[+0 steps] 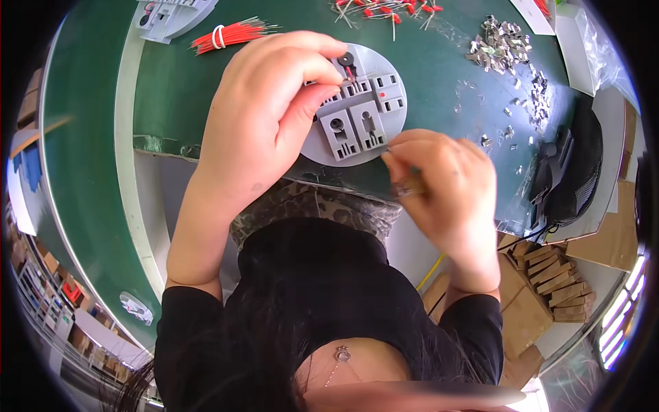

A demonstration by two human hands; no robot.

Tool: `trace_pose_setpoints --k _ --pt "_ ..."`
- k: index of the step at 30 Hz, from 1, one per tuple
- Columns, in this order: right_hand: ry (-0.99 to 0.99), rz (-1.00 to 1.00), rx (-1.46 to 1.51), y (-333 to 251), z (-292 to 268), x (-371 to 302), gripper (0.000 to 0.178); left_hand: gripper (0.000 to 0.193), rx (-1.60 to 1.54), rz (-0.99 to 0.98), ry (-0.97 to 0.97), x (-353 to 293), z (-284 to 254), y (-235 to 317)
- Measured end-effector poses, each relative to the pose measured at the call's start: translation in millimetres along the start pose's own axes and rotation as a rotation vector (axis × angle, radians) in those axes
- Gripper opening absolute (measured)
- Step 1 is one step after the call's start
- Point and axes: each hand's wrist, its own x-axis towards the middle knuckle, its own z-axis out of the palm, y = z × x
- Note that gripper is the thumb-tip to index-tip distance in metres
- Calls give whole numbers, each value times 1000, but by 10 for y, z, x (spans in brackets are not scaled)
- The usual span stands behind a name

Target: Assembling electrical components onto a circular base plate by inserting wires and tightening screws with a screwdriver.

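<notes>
A round grey plastic base (319, 152) with raised slotted blocks sits at the table's front edge. A small black disc (345, 60) with dark and red leads lies near its top. My left hand (274, 96) reaches over the base's left side, thumb and fingers curled together; what lies between the fingertips, if anything, is hidden. Just off the base's lower right edge, my right hand (443, 178) is closed in a pinch. Small shiny metal clips (406, 188) show among its curled fingers.
Metal clips (504, 44) lie in a loose pile at the far right, with others scattered nearer. A banded bundle of red wires (230, 36) and loose red-tipped parts (388, 9) lie at the back. Another grey base (171, 17) sits far left. A black mesh item (576, 168) borders the right edge.
</notes>
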Motion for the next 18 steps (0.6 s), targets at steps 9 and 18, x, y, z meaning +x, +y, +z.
trace_pose_setpoints --k 9,18 --pt "89 -134 -162 -7 149 271 41 23 200 -187 -7 -499 -153 410" --pt "292 -121 -176 35 113 48 36 19 137 -101 -73 -87 -117 230"
